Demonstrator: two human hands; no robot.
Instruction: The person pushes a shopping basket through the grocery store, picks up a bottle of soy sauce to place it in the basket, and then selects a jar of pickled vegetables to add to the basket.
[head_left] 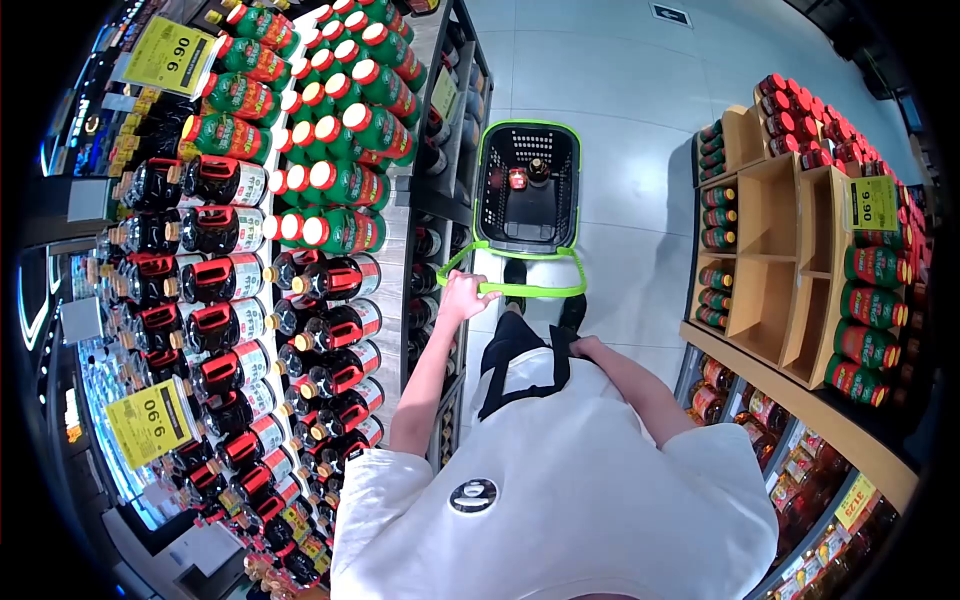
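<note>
Head view: at centre, the left hand (pixel 465 295) curls closed around the green handle (pixel 545 291) of a black basket (pixel 488 232), upper centre, probably to steer it. Its walls keep a red container (pixel 518 178) and dark bottle (pixel 539 173) enclosed. Right of centre, the right hand (pixel 586 346) is beside a dark strap (pixel 562 360); whether it grips, I cannot tell.
</note>
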